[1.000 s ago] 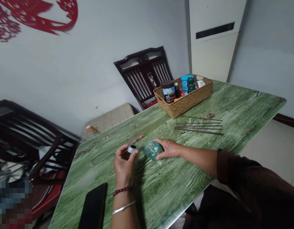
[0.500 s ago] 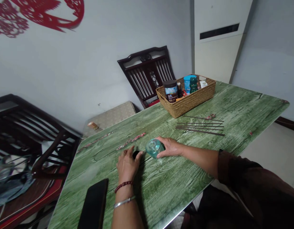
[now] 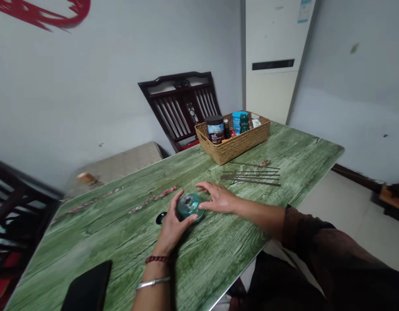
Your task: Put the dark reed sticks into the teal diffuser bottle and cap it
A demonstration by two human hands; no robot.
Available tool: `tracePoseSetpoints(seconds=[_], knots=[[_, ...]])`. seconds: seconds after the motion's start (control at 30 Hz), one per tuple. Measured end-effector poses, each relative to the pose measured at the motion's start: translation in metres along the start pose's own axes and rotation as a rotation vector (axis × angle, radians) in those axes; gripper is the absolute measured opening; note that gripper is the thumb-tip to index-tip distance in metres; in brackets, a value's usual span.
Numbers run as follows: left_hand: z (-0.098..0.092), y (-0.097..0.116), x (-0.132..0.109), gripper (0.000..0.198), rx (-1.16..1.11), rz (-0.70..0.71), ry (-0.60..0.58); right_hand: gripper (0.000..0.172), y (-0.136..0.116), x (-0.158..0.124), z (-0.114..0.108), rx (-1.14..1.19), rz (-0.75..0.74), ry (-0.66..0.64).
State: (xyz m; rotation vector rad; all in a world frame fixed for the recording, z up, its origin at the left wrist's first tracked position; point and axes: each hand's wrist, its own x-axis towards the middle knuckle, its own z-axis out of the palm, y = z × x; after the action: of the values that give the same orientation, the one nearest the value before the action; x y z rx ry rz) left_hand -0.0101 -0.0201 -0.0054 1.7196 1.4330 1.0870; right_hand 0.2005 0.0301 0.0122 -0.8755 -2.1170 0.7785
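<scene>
A squat teal glass bottle (image 3: 189,205) stands upright on the table, its round open neck facing up toward me. My left hand (image 3: 173,222) is curved around its left side, thumb at the front and fingers behind. On the bottle's right, my right hand (image 3: 218,198) has its thumb and fingers apart; the thumb tip is at the glass, and whether it touches I cannot tell. A black round cap (image 3: 161,218) lies on the table just left of my left hand. Several thin dark sticks (image 3: 251,176) lie side by side beyond my right hand.
A woven basket (image 3: 238,149) with jars and bottles stands at the far side of the green table (image 3: 128,242). A black flat object (image 3: 87,287) lies at the near left. Behind the table are a dark wooden chair (image 3: 183,108) and a tall white cabinet-like unit (image 3: 270,95).
My left hand has moved off the black cap and onto the bottle. My right hand has loosened from around the bottle. The view has turned somewhat to the right.
</scene>
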Motion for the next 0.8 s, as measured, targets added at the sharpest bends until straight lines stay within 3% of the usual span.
tracePoseSetpoints(seconds=[0.13, 0.23, 0.33, 0.5, 0.8], knots=[[0.002, -0.003, 0.003, 0.083, 0.006, 0.013, -0.004, 0.01, -0.002, -0.02, -0.058, -0.356, 0.009, 0.084], [0.006, -0.002, 0.005, 0.08, 0.046, 0.041, -0.007, 0.011, 0.014, -0.045, -0.1, -0.635, 0.144, 0.105], [0.008, 0.001, 0.007, 0.079, 0.075, 0.038, -0.012, 0.013, 0.033, -0.071, -0.123, -0.775, 0.313, 0.048], [0.007, 0.004, 0.008, 0.078, 0.071, 0.039, 0.003, 0.022, 0.05, -0.091, -0.119, -0.875, 0.389, -0.013], [0.007, 0.001, 0.007, 0.079, 0.108, 0.053, -0.006, 0.026, 0.054, -0.097, -0.106, -0.865, 0.336, -0.004]])
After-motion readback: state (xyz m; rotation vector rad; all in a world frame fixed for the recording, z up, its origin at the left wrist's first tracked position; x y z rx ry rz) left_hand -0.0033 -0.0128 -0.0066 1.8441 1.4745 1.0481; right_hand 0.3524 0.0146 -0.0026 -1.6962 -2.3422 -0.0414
